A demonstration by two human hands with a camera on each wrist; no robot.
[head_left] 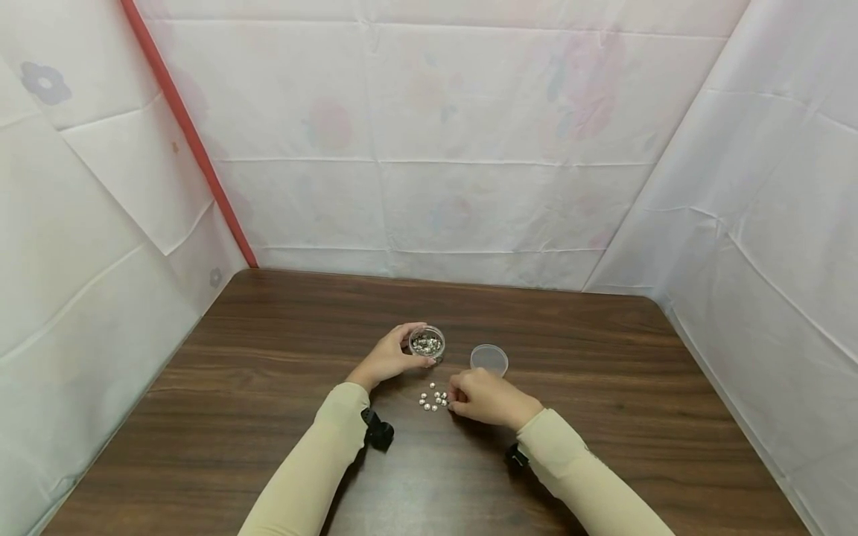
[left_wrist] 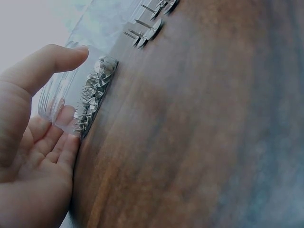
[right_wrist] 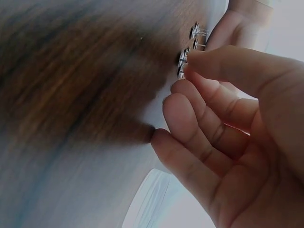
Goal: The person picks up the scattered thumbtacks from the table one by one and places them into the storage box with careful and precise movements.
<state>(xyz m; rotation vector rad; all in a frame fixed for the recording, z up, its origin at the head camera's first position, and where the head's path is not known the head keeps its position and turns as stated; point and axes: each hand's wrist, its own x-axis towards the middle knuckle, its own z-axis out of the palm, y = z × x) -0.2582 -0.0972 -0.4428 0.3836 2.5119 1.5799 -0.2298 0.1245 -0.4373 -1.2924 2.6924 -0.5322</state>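
Observation:
My left hand (head_left: 392, 357) holds a clear round plastic jar (head_left: 427, 353), thumb on one side and fingers on the other. Silver thumbtacks (left_wrist: 92, 97) lie piled in the bottom of the jar, which stands on the table. To the near right of it, several loose thumbtacks (head_left: 427, 407) lie on the wood, points up in the left wrist view. My right hand (head_left: 492, 398) is at the right edge of this group. Its thumb and index fingertip pinch a thumbtack (right_wrist: 182, 64); its other fingers (right_wrist: 179, 114) are curled, the little finger near the tabletop.
A clear round lid (head_left: 489, 359) lies flat on the table just beyond my right hand. The dark wooden table (head_left: 302, 335) meets white patterned cloth (head_left: 429, 208) at the back and both sides. A red strip (head_left: 194, 138) runs down the left back corner.

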